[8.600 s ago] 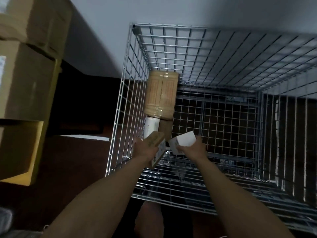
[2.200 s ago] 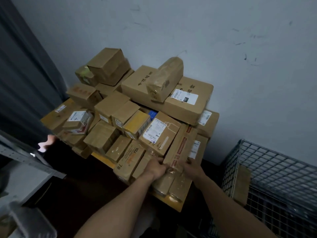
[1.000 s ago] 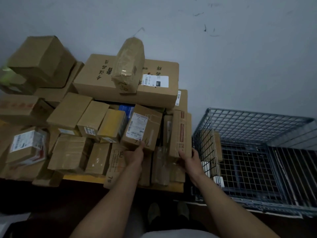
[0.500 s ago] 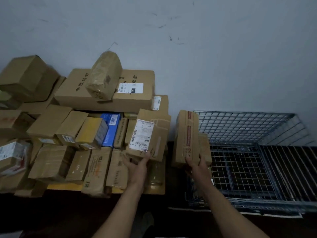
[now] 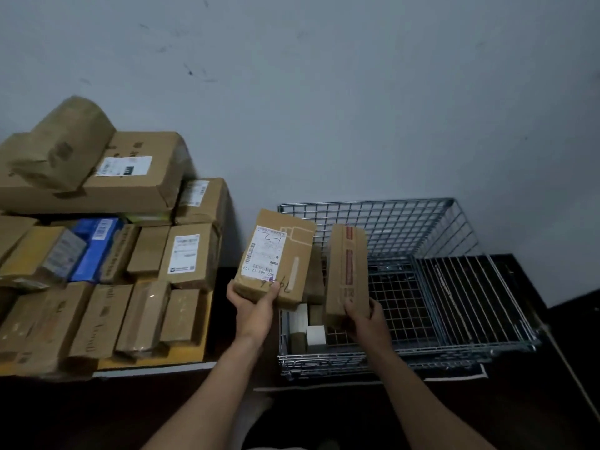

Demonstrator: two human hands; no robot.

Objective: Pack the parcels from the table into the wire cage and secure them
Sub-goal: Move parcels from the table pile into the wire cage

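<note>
Two boxes in hand, over the cage's left side.

The left hand [image 5: 256, 306] grips the labelled box [image 5: 276, 258] by its lower end, thumb on the face and fingers curled beneath. At its 3 o'clock the right hand [image 5: 367, 316] clamps the lower end of the narrow box [image 5: 347, 267], held upright. Both hang above the cage [image 5: 363, 203], over a few small parcels [image 5: 311, 332] on its floor; the pile [image 5: 97, 254] on the table [image 5: 156, 362] lies at 9 o'clock. Each box is held by one end without sagging, so they are probably light and stiff. The taped card looks smooth and may slip, so a grip across the short width seems safer.
</note>
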